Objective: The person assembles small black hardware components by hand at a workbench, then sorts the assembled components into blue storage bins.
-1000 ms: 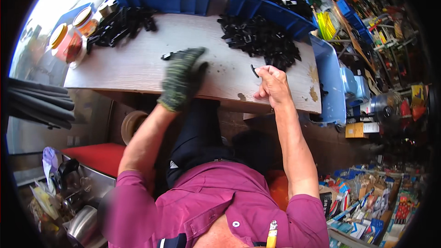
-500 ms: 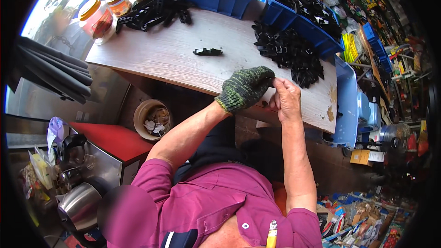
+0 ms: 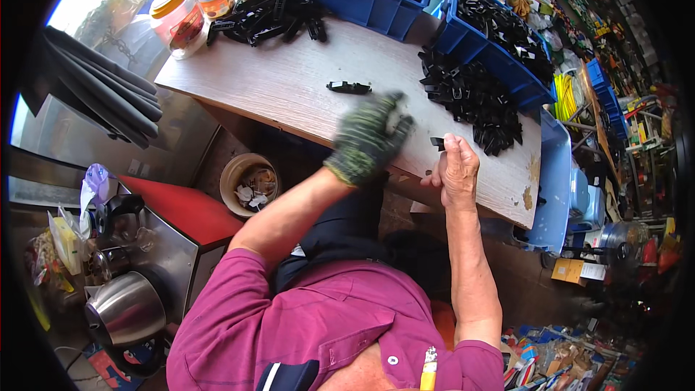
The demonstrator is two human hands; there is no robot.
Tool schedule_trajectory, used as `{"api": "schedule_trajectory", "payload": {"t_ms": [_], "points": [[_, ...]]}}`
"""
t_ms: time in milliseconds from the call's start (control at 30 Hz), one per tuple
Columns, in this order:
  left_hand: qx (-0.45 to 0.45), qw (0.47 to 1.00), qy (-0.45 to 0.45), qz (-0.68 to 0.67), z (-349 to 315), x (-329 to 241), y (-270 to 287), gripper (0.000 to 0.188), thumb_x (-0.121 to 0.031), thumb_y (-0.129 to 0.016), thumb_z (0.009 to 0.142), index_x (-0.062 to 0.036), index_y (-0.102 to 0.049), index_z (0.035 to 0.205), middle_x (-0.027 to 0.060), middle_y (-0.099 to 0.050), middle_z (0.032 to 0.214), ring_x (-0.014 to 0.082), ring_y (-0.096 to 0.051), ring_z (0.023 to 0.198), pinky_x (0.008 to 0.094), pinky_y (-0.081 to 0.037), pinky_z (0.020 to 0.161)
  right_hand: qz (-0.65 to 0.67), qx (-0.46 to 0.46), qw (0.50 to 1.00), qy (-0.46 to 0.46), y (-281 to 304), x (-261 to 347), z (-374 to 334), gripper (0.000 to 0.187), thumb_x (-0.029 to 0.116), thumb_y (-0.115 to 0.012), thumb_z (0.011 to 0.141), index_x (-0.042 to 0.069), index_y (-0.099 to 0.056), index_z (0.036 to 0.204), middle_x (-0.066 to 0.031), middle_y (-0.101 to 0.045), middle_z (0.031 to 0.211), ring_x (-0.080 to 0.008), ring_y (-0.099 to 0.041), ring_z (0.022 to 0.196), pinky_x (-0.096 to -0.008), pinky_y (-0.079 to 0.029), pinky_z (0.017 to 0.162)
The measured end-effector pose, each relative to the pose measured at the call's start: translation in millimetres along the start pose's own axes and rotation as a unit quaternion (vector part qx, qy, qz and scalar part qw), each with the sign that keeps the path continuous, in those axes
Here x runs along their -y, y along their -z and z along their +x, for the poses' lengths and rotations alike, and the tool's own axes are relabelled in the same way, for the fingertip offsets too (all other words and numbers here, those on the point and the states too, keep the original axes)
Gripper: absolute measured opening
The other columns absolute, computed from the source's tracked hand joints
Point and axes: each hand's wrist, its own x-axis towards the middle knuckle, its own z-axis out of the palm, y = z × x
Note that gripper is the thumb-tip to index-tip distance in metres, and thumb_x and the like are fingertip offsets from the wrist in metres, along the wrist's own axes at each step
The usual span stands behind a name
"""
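My left hand (image 3: 368, 136), in a dark green knitted glove, is over the table's front edge with its fingers apart and nothing in them; motion blurs it a little. My bare right hand (image 3: 459, 168) pinches a small black plastic part (image 3: 438, 143) between thumb and forefinger, just above the table edge. Beyond the glove, a single longer black plastic piece (image 3: 349, 87) lies on the pale wooden table (image 3: 289, 94). Farther right is a heap of small black parts (image 3: 467, 90), and at the far left a pile of longer black pieces (image 3: 268, 18).
Two blue crates, one at the back (image 3: 355, 1) and another at the right (image 3: 492, 65), hold black parts. Jars (image 3: 176, 20) stand at the back left. A waste bucket (image 3: 230, 181) sits below the table, near a red-topped cabinet (image 3: 177, 210) and a steel kettle (image 3: 127, 310).
My left hand has drawn away from my right and its fingers have spread. My right hand keeps its pinch, and the small black part now shows. The whole view has shifted slightly.
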Motion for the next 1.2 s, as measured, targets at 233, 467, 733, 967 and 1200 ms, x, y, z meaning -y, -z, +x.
{"api": "schedule_trajectory", "payload": {"t_ms": [233,467,733,967,1200], "points": [[0.057,0.944,-0.100,0.310,40.0,49.5,53.4,0.016,-0.028,-0.067,0.090,-0.0133,-0.068,0.095,0.0078,-0.065,0.090,0.0342,-0.061,0.089,0.0498,-0.048,0.076,0.056,-0.040,0.998,-0.016,-7.6,8.6,1.8,0.031,0.036,-0.054,0.101,0.010,-0.048,0.085,0.0026,-0.032,0.045,-0.0098,-0.036,0.035,-0.0327,-0.050,0.033],[0.138,0.981,-0.050,-0.126,-0.5,-4.3,6.8,0.023,-0.024,-0.071,0.090,-0.0072,-0.071,0.106,0.0161,-0.071,0.099,0.0368,-0.068,0.088,0.0448,-0.054,0.075,0.128,-0.108,0.986,-0.021,-10.6,8.8,-2.3,0.038,0.043,-0.049,0.101,0.010,-0.046,0.081,0.0023,-0.028,0.049,-0.0121,-0.035,0.037,-0.0378,-0.050,0.035],[0.199,0.956,-0.014,-0.214,-7.8,-23.2,-22.7,0.021,-0.022,-0.064,0.095,-0.0085,-0.071,0.110,0.0148,-0.071,0.100,0.0361,-0.068,0.089,0.0425,-0.054,0.074,0.124,-0.179,0.976,-0.018,-6.6,-1.8,-3.4,0.032,0.038,-0.051,0.100,0.009,-0.050,0.086,-0.0009,-0.039,0.053,-0.0131,-0.039,0.036,-0.0313,-0.042,0.036],[0.161,0.972,0.042,-0.164,-11.1,-35.4,-30.9,0.021,-0.023,-0.059,0.098,-0.0090,-0.067,0.113,0.0164,-0.071,0.097,0.0369,-0.069,0.086,0.0451,-0.053,0.072,0.075,-0.167,0.983,0.020,-8.3,-7.5,-1.8,0.031,0.034,-0.053,0.100,0.009,-0.049,0.081,0.0002,-0.041,0.049,-0.0137,-0.037,0.035,-0.0299,-0.033,0.034],[0.098,0.977,0.089,-0.170,-27.2,-61.1,-57.2,0.032,-0.026,-0.050,0.104,-0.0070,-0.059,0.129,0.0154,-0.070,0.097,0.0243,-0.068,0.077,0.0380,-0.052,0.070,0.030,-0.197,0.978,0.055,0.0,-13.7,-8.5,0.033,0.021,-0.055,0.100,0.011,-0.044,0.070,0.0067,-0.040,0.062,-0.0043,-0.037,0.056,-0.0254,-0.033,0.048]]}}
